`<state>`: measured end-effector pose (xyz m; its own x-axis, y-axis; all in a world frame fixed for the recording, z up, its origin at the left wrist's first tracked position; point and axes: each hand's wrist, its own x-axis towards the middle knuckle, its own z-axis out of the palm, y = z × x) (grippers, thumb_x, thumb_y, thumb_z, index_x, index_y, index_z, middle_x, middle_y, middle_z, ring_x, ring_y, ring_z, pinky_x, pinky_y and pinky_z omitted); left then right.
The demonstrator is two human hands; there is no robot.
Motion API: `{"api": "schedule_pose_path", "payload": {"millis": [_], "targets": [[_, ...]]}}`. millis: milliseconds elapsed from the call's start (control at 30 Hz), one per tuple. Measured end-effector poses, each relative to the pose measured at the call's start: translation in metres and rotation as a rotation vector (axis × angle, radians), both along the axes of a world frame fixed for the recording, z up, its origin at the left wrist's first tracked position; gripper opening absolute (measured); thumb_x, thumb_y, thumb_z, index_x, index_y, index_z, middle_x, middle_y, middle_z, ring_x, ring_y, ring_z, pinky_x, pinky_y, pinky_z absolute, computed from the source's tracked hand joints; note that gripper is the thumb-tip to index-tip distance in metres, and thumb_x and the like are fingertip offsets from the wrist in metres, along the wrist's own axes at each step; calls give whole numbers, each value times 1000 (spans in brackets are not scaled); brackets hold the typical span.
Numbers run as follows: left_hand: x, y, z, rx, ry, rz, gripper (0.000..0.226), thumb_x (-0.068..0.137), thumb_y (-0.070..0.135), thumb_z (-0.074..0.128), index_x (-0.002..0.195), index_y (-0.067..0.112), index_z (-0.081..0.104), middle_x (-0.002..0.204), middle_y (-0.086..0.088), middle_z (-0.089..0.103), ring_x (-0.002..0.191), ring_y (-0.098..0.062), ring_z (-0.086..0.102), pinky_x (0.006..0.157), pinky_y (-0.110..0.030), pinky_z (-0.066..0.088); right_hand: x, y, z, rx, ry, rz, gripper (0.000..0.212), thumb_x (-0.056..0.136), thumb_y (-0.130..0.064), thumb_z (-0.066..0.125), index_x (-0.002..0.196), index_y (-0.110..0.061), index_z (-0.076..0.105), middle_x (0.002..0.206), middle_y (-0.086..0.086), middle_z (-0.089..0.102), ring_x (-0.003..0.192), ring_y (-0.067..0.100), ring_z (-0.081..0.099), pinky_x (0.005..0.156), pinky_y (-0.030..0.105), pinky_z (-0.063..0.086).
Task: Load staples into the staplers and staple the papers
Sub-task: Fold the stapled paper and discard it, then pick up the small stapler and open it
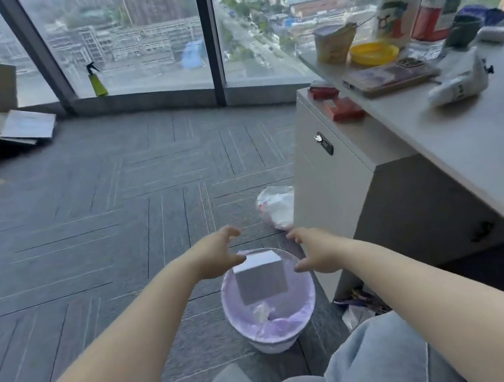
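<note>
High-rise office: desk [456, 134], carpet tiles [81, 221], floor-to-ceiling windows [128, 34].

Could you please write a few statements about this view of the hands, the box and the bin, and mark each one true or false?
1. A small white box is over the waste bin. True.
2. The right hand has a closed grip on the box. False: both hands are spread open beside it, neither visibly gripping.
3. The bin has a purple liner. True.
4. The green spray bottle stands on the desk. False: it stands by the window.
5. The left hand holds a stapler. False: it holds nothing.
</note>
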<state>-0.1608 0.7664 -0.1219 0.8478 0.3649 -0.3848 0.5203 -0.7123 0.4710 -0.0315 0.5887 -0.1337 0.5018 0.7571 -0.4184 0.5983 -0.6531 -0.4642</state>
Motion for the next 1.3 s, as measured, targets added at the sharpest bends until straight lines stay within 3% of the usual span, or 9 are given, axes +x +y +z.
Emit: {"api": "schedule_pose_path", "payload": {"millis": [167,333,533,767,1100,1200,1300], "targets": [[1,3,-1,-74,25,17,48,88,36,60,131,19,45,134,-5,52,117,-20,53,97,-31,41,13,-5,0,-1,9,-55,60,85,-32,65,134,-9,40,132,11,51,116,26,52,96,34,44],[15,-8,30,-135,-222,82,35,89,31,59,121,18,55,118,1,61,101,-16,59,79,-25,45,20,-11,41,203,-29,-101,45,88,-30,60,125,-6,50,124,10,58,111,23,55,93,31,43],[51,-45,109,-220,-575,30,25,89,26,59,112,17,60,106,2,66,94,-13,64,88,-35,52,26,-47,128,579,-129,-207,31,86,-25,62,113,-9,59,107,4,66,87,14,59,83,27,47],[95,-149,189,-352,-824,-150,11,89,21,60,98,24,64,99,3,70,86,-10,68,79,-32,54,23,-169,211,841,-271,-455,15,88,-19,61,102,-13,63,89,-1,66,81,18,67,75,27,54],[133,-396,181,-642,-674,-615,13,87,16,63,84,29,62,95,-6,70,78,-18,64,74,-34,45,-34,-429,216,823,-494,-1059,8,87,-19,63,94,-15,63,87,3,67,75,17,66,75,34,55],[128,-467,170,-676,-615,-758,16,87,14,62,84,30,62,94,-4,69,77,-18,63,73,-31,45,-70,-497,209,795,-586,-1226,8,86,-18,64,93,-15,64,86,1,67,76,16,63,73,27,51],[122,-524,160,-647,-591,-847,12,86,19,63,86,30,62,92,4,69,78,-13,63,61,-24,44,-105,-547,196,741,-716,-1387,9,85,-18,63,94,-17,64,85,-5,67,79,9,62,74,15,47]]}}
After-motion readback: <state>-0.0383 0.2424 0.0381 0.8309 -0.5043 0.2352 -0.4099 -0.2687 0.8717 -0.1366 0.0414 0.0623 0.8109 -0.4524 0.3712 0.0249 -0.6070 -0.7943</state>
